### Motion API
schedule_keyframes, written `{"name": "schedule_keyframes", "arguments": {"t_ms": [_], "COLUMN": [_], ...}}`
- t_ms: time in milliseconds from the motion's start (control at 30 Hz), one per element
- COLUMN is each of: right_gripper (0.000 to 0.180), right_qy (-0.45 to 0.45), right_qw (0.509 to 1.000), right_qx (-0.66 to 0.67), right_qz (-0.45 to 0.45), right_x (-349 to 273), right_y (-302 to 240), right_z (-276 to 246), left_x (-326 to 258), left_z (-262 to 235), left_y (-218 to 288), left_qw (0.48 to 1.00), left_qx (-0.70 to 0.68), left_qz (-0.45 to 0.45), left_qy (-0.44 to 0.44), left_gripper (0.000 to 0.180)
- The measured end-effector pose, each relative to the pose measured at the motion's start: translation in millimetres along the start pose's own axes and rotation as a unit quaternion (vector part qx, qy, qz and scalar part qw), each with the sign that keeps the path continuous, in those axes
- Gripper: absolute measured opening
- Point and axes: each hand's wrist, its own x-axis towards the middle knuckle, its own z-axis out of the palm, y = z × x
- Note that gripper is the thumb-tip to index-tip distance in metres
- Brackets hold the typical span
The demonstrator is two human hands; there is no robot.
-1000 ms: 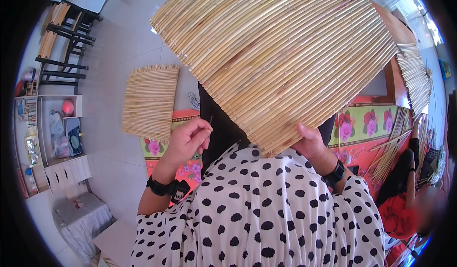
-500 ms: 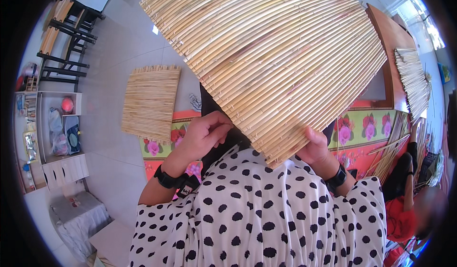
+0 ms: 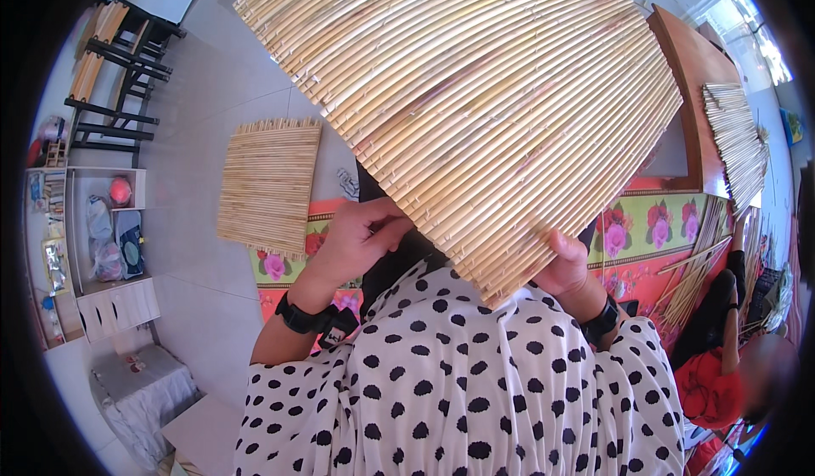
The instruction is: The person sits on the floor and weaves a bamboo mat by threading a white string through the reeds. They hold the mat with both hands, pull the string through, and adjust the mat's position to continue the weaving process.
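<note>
Before the chest: large woven reed mat, raised and tilted, right hand closed on its lower edge; left hand loosely curled at its underside, grip unclear. Smaller mat on floor beyond.

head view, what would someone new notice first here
A big woven reed mat fills the upper middle, held up at its lower edge by the left hand and right hand. A smaller reed mat lies flat on the pale floor at left.
</note>
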Motion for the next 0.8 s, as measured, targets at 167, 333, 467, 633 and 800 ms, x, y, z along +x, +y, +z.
{"name": "schedule_keyframes", "arguments": {"t_ms": [167,333,467,633,800], "right_gripper": [0.082,0.082,0.082,0.080,0.074], "right_qy": [-0.006,0.003,0.005,-0.020,-0.087], "right_qw": [1.000,1.000,1.000,0.999,0.980], "right_qx": [0.001,-0.003,-0.011,0.006,0.163], "right_qz": [0.009,0.001,-0.023,-0.049,-0.073], "right_x": [-0.8,-4.3,-2.8,2.7,27.9], "right_y": [-2.0,-4.5,-7.8,-37.2,-74.2], "right_z": [0.0,2.3,4.7,11.6,36.6], "left_x": [12.1,15.7,17.8,28.8,36.5], "left_z": [11.4,9.7,3.7,3.7,0.0], "left_y": [-0.5,1.0,6.9,26.8,38.1], "left_qw": [0.999,0.997,0.994,0.986,0.981], "left_qx": [-0.027,-0.029,0.022,0.049,0.029], "left_qz": [0.046,0.068,0.107,0.159,0.183], "left_qy": [0.008,-0.002,-0.006,0.002,0.064], "left_gripper": [0.010,0.010,0.010,0.007,0.010]}}
